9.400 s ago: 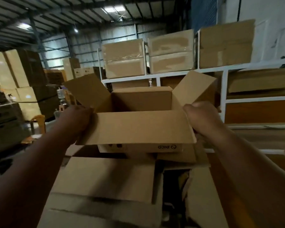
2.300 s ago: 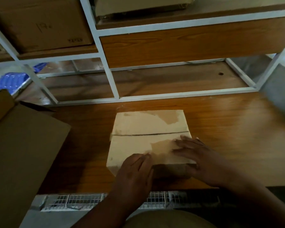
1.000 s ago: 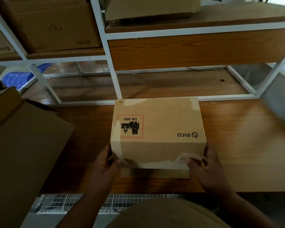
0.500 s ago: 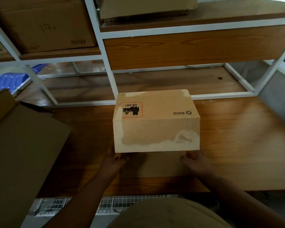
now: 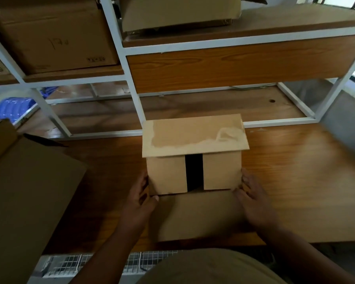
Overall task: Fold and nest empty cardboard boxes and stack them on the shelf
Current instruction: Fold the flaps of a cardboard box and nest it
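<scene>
The cardboard box [image 5: 194,152] sits on the wooden shelf board [image 5: 295,171], roughly in the middle of it, with its open end turned toward the person. Its two side flaps are folded in across the opening, leaving a dark slot between them; nothing can be made out inside. The upper flap sticks out over them like a small roof, with pale patches where tape has torn away, and the lower flap lies flat on the board, reaching toward the person.

The left hand [image 5: 139,198] is at the box's lower left corner, fingers loosely spread against the left side and the thumb tip touching the front near the bottom edge. The right hand [image 5: 252,198] mirrors it at the lower right corner, fingers open and laid against the right side. Both hands press on the box rather than closing around it.

To the left, a larger brown carton [image 5: 29,197] stands with a flap up. Above, in the white metal rack [image 5: 129,64], one closed carton [image 5: 55,35] fills the left bay and another [image 5: 178,11] rests on the level over the wooden panel.
</scene>
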Demonstrator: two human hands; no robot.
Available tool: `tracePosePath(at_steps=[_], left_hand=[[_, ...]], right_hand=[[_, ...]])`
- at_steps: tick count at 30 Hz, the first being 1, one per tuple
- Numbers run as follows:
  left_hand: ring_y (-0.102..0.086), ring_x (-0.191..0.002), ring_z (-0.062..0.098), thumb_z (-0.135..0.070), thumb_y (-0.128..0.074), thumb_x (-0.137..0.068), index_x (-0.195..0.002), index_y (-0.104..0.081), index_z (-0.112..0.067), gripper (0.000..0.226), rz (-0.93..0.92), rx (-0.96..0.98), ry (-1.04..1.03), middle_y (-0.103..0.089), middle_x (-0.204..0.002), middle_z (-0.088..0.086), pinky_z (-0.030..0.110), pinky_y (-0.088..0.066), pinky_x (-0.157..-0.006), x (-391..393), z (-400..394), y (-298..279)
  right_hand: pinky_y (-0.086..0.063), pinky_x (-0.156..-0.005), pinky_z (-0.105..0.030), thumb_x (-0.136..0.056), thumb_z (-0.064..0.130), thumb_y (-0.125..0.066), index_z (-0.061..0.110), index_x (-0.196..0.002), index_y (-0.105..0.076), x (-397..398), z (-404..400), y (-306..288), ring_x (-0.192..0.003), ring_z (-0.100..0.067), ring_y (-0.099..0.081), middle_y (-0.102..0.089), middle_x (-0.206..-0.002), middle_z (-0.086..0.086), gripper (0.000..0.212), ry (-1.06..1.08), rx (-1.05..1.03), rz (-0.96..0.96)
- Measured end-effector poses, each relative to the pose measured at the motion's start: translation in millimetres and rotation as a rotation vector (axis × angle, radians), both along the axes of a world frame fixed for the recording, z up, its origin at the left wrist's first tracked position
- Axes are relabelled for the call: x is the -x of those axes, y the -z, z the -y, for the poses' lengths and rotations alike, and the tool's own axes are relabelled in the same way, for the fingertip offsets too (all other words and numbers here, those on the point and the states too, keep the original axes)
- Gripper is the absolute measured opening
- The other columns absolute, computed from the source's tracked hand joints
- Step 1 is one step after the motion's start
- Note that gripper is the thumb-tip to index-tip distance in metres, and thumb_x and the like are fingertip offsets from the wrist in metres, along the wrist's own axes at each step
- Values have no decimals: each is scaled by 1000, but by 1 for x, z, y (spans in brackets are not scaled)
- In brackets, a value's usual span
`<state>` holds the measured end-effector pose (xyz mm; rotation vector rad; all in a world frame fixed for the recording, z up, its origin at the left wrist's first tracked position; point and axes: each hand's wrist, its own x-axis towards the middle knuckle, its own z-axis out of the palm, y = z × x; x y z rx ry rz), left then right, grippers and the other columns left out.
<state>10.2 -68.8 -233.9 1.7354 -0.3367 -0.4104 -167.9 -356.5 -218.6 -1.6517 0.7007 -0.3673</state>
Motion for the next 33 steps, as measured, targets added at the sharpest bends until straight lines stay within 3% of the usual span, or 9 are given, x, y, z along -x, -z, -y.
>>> tracePosePath(at_steps=[4,7,11,14,17,21,24,29,33], left_hand=[[-50,-142,16,-20,-77,-97,-156,-40,-57,80,-8,13,-92,-43,-165,-12,55,-50,-111,16,0,-17],[-56,-138,23,-32,-75,-97,-152,-47,-58,67,-41,52,-134,-51,-158,-11,61,-53,-108,22,-3,-26],[-57,-132,17,-20,-71,-102,-157,-45,-45,66,22,-54,-119,-54,-151,-10,48,-55,-102,33,-13,-28],[-57,-125,8,-21,-71,-102,-147,-49,-51,59,92,-154,-90,-55,-140,-15,39,-56,-93,37,-19,-22],[-53,-131,11,-38,-71,-99,-142,-54,-50,47,322,-396,-68,-51,-145,-13,51,-54,-106,27,-24,-19],[-48,-135,16,-59,-52,-97,-141,-64,-26,56,694,-656,63,-55,-150,-7,45,-48,-110,-2,-9,-36],[-49,-138,16,-64,-40,-96,-152,-51,-30,67,831,-836,190,-53,-155,-6,42,-46,-115,-24,12,-45],[-39,-152,20,-58,-40,-97,-160,-39,-25,71,930,-847,213,-40,-165,0,38,-43,-120,-52,48,-53],[-21,-162,23,-60,-34,-98,-168,-24,-22,80,939,-873,263,-25,-174,3,46,-31,-129,-83,81,-56]], right_hand=[[-51,-89,-28,-108,32,-63,56,-141,-54,4,0,-13,-112,13,-61,-61,-123,44,41,-10,66,23],[-54,-106,-51,-103,56,-63,56,-151,-48,9,-5,-16,-134,-13,-54,-52,-149,24,51,-22,157,-45],[-47,-112,-53,-100,51,-67,46,-156,-43,17,-19,-15,-142,-19,-43,-43,-153,11,61,-24,324,-200],[-46,-111,-48,-99,55,-67,46,-154,-40,21,-24,-18,-143,-20,-40,-39,-151,10,62,-84,408,-300],[-42,-111,-44,-99,65,-56,42,-152,-39,16,-19,-24,-140,-19,-39,-39,-149,8,60,-137,626,-380],[-46,-111,-53,-95,69,-38,32,-149,-47,-7,-11,-31,-139,-26,-45,-44,-154,1,66,-153,936,-337],[-38,-121,-54,-96,70,-30,30,-158,-41,-30,-4,-36,-151,-27,-38,-39,-166,0,74,-198,1020,-379],[-16,-132,-52,-103,73,-31,35,-171,-13,-57,13,-41,-167,-26,-4,-2,-182,2,80,-251,1062,-390],[-16,-134,-54,-104,72,-32,35,-170,-11,-90,27,-55,-167,-26,0,4,-182,3,79,-241,1094,-350]])
